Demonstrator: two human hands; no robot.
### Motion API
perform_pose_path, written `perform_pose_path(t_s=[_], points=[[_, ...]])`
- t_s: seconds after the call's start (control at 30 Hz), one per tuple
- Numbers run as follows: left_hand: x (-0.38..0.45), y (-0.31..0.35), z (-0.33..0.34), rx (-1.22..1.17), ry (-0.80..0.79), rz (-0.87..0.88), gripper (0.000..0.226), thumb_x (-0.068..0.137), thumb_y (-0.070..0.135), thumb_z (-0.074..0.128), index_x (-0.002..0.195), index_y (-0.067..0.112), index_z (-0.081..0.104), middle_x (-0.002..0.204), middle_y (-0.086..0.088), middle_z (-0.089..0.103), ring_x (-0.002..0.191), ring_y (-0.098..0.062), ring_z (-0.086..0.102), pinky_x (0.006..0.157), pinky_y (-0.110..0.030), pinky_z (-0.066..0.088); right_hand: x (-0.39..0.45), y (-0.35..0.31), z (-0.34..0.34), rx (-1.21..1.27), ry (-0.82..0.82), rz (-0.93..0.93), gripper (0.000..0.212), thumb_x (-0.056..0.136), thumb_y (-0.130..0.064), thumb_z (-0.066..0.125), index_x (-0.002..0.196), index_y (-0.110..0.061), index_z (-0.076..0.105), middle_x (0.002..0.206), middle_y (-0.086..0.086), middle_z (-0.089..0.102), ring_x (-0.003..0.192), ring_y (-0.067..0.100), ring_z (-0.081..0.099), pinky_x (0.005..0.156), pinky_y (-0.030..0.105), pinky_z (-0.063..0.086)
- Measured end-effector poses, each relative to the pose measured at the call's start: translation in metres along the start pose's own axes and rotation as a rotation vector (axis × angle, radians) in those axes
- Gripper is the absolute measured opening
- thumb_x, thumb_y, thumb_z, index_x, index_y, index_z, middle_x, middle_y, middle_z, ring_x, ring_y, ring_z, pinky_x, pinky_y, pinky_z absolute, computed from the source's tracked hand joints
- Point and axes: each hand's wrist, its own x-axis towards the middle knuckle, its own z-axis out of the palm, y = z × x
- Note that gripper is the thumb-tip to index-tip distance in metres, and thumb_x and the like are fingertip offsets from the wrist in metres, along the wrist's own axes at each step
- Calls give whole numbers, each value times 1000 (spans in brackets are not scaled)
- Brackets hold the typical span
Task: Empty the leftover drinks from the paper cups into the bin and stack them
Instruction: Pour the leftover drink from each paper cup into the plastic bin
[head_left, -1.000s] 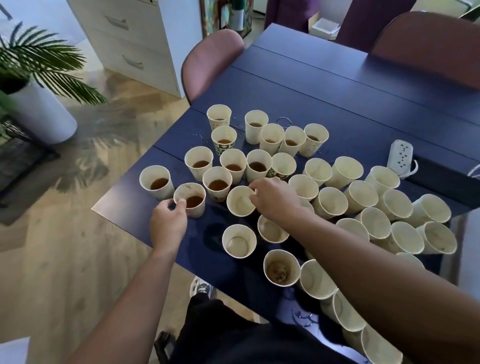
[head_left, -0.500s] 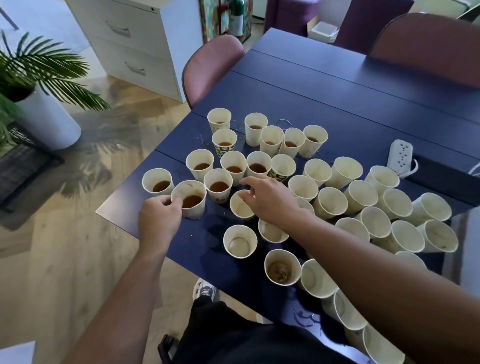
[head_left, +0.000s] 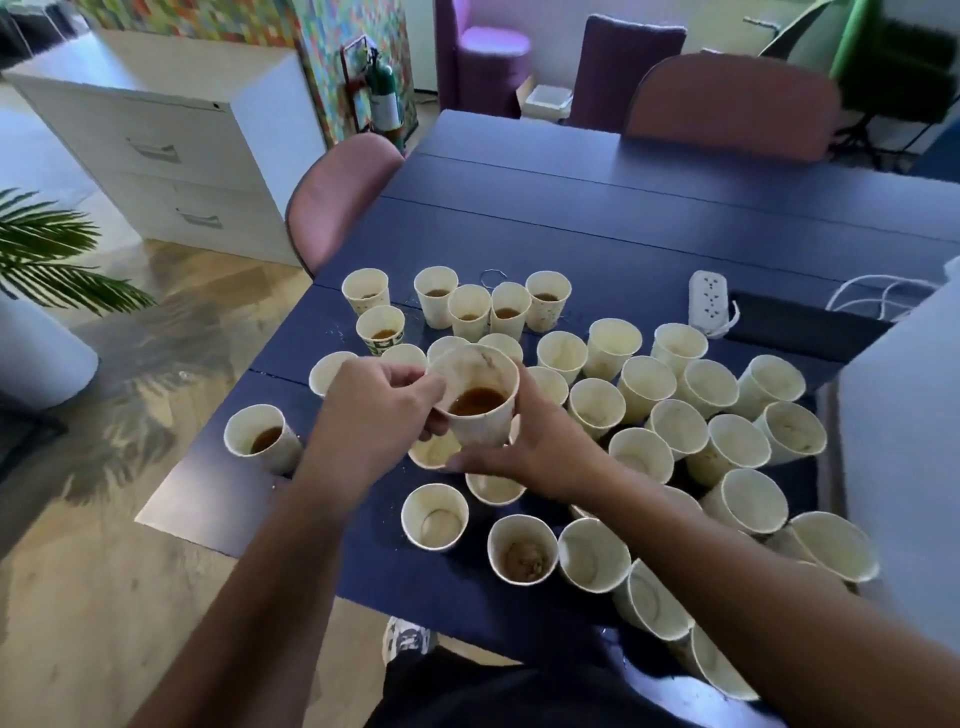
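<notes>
Many paper cups stand on the dark blue table. My left hand pinches the rim of one lifted paper cup that holds brown drink. My right hand curls round that cup's right side and bottom. Just under it the rim of an empty cup shows, and I cannot tell whether my right fingers touch it. Cups with brown drink cluster at the left and back. Empty cups fill the right side. No bin is in view.
A white power strip lies behind the cups with a cable at the right. Pink chairs stand at the table's left and far side. A large white object rises at the right edge. A shoe shows under the near table edge.
My left hand has lifted the cup with brown drink off the table and brought it right. My right hand left the empty cup and closed round the lifted one.
</notes>
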Motion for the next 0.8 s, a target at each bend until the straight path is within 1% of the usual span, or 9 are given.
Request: perform_pose_path(t_s=[0.07,0.13,0.2,0.27,0.37,0.5,0.57,0.67,0.8], points=[[0,16,16,17,-77,59,22,92,15,62,73,16,75,57,0,70,50,-6,62,58,-23,50,-11,5,-14,61,100,-2,85,63,-31,94,124,-49,37,118,-22,59,114,-2,56,96,24,48],[-1,32,34,17,-153,123,26,91,15,62,69,14,74,56,-1,69,50,-6,60,58,-22,48,-24,8,-31,70,211,-8,88,62,-28,94,130,-40,40,118,-17,60,112,1,58,94,26,50],[-4,47,49,-9,-210,187,27,94,18,61,71,15,75,58,0,70,52,-7,60,57,-21,47,-35,11,-48,72,302,-7,83,65,-19,92,131,-28,43,113,-18,61,108,1,60,89,21,50],[-7,62,66,-54,-255,242,25,97,24,60,78,18,75,61,0,72,53,-9,61,58,-20,47,-48,13,-68,59,397,-12,78,65,-19,90,129,-23,47,110,-17,62,105,4,62,87,24,52],[-12,84,89,-112,-308,322,19,99,30,60,91,20,74,66,2,72,54,-9,61,54,-14,45,-70,16,-102,20,508,7,74,67,-21,88,128,-28,46,112,-15,62,105,5,61,87,28,51],[-22,106,116,-119,-404,432,11,98,28,63,96,24,73,71,2,73,55,-7,61,55,-16,48,-108,19,-151,-54,641,60,73,69,-16,90,123,-31,44,111,-19,59,100,-5,57,80,11,45],[-29,115,132,-102,-465,490,8,96,25,65,97,25,73,71,2,73,55,-6,62,61,-21,51,-130,17,-174,-107,719,95,75,70,-16,90,125,-33,42,112,-21,57,101,-7,56,81,9,43],[-39,121,159,-58,-573,568,8,94,27,67,99,33,72,75,5,73,62,-6,66,67,-28,53,-162,18,-206,-185,814,144,75,70,-20,89,125,-32,39,112,-18,55,100,-1,55,82,17,44],[-60,128,199,29,-722,661,11,94,29,67,102,37,69,80,12,69,71,-6,65,72,-27,54,-200,33,-243,-251,935,208,73,71,-21,89,125,-28,40,115,-9,57,104,12,56,81,16,43]])
